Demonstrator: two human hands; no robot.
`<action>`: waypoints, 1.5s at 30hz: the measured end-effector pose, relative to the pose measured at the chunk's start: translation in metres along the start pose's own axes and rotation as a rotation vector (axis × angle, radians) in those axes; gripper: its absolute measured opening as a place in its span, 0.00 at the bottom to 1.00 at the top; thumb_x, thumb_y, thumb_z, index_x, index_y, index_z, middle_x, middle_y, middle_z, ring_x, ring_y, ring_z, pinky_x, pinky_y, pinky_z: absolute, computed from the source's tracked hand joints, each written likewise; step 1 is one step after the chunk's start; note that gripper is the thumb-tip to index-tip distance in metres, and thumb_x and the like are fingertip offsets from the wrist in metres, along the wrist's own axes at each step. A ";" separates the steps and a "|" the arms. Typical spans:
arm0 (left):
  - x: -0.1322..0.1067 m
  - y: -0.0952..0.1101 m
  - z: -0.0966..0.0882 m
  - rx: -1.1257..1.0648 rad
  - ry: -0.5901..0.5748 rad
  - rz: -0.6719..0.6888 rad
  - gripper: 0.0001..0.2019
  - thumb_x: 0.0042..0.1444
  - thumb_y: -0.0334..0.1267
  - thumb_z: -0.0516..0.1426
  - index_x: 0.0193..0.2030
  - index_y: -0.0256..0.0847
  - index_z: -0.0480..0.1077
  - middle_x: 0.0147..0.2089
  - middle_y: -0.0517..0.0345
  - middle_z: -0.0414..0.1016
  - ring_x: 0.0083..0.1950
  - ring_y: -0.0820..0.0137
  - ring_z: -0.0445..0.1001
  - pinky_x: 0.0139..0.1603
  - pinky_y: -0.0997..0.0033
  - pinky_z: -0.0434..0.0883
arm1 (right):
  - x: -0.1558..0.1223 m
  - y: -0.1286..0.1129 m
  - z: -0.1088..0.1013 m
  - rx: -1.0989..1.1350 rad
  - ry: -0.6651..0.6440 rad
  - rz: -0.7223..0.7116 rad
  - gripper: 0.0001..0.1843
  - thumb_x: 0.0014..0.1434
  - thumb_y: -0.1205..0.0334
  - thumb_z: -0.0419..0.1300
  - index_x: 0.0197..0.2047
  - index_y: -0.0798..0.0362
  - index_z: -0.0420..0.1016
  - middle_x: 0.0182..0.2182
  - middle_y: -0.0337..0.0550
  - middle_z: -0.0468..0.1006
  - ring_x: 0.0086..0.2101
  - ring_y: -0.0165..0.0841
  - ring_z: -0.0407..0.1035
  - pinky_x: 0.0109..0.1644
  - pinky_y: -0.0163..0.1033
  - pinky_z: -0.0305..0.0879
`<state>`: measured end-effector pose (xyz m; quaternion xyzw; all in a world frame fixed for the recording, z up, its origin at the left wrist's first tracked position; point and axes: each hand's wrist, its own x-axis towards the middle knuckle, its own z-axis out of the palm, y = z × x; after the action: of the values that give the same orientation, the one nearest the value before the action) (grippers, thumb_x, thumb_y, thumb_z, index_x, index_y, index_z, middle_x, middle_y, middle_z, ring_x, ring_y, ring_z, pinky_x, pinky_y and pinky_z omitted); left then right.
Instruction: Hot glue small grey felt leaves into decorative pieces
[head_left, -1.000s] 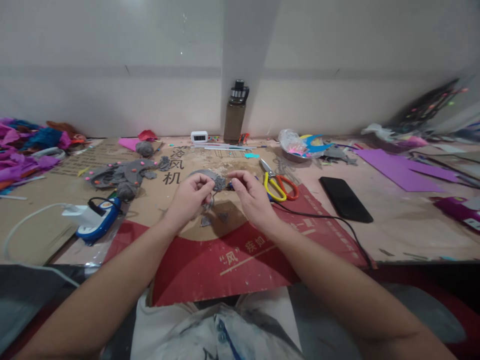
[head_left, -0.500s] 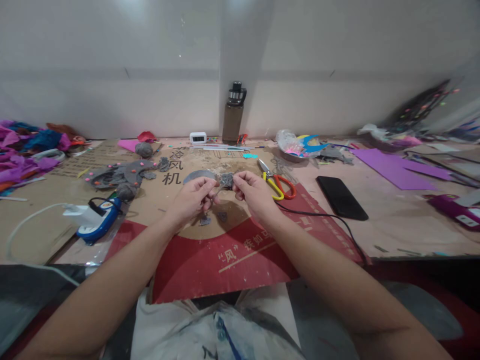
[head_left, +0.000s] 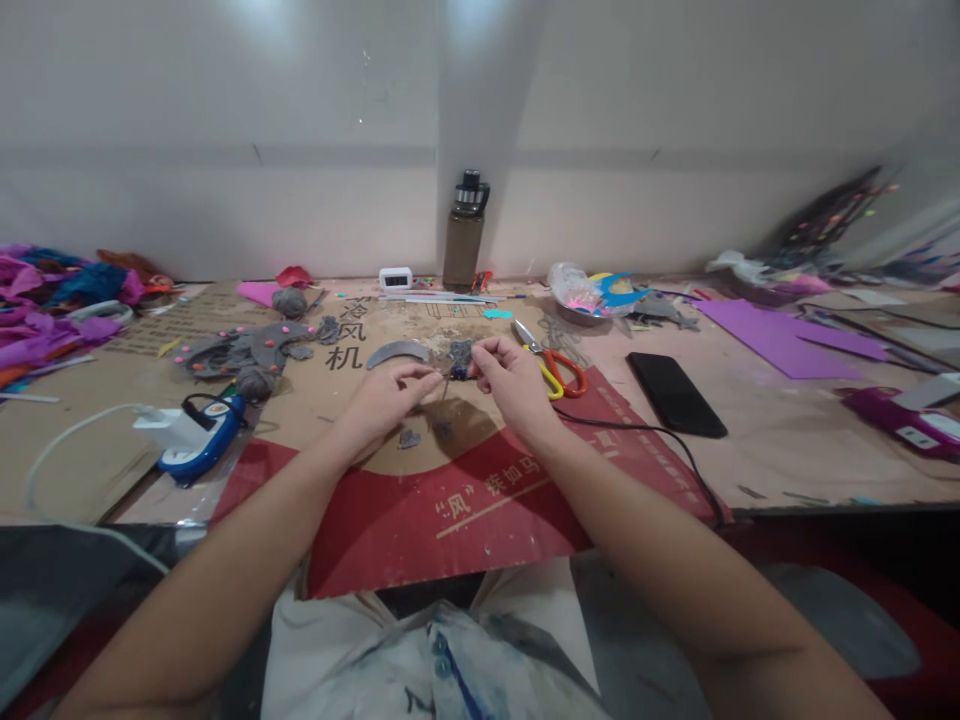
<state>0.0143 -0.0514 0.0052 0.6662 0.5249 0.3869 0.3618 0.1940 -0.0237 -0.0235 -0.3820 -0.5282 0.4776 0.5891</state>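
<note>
Pinched in my right hand is a small fuzzy grey piece that looks like crumpled paper or yarn, darker along its lower edge. My left hand is just left of it, thumb and forefinger closed together at the tips. A thin dark strand hangs beside those fingertips; whether they grip it is unclear. Behind my left hand lies a curved grey strip. Small grey scraps rest on the cardboard below my hands. Scissors with red and yellow handles lie right of my right hand.
A black phone and purple sheets are on the right. At the back stand a bottle and a small white clock. A blue power strip, a grey piece with pink dots and colourful scraps lie left.
My left hand has moved slightly away from the grey piece, its fingers straighter, uncovering more of the curved strip. My right hand keeps the piece, now turned to show a darker lower edge.
</note>
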 end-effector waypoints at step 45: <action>0.015 -0.014 -0.002 -0.621 0.276 -0.122 0.13 0.49 0.43 0.63 0.25 0.36 0.66 0.18 0.64 0.63 0.16 0.82 0.58 0.15 0.80 0.48 | -0.029 -0.011 0.014 -0.284 -0.205 -0.468 0.05 0.58 0.68 0.55 0.39 0.50 0.64 0.33 0.38 0.69 0.32 0.28 0.64 0.38 0.37 0.63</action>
<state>0.0087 -0.0343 -0.0048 0.4334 0.4650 0.5922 0.4953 0.1821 -0.0554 -0.0186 -0.2783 -0.7203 0.2863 0.5672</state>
